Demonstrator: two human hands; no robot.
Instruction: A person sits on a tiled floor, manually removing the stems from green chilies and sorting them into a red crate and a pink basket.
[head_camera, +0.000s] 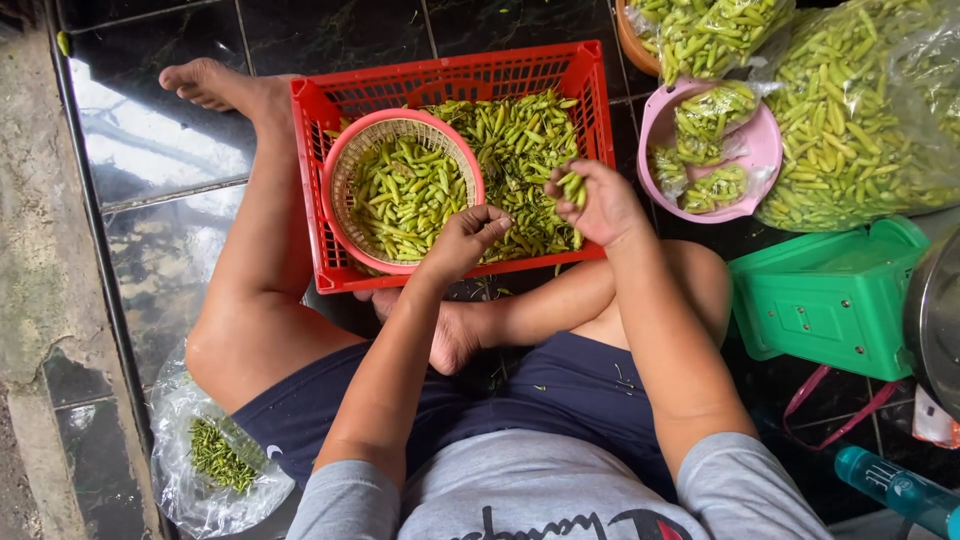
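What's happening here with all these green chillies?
A person sits on a dark tiled floor with a red crate of green chillies between the legs. The right hand holds a few chillies above the crate; the left hand rests at the rim of a round pink basket of chillies inside it. Bagged chillies sit at the right, a bag of green stems by the left thigh.

Red plastic crate (330, 180), glossy dark floor tiles (170, 130), crinkly clear plastic bag (180, 460).

basket (345, 165) in crate (595, 100), bowl (762, 150) right
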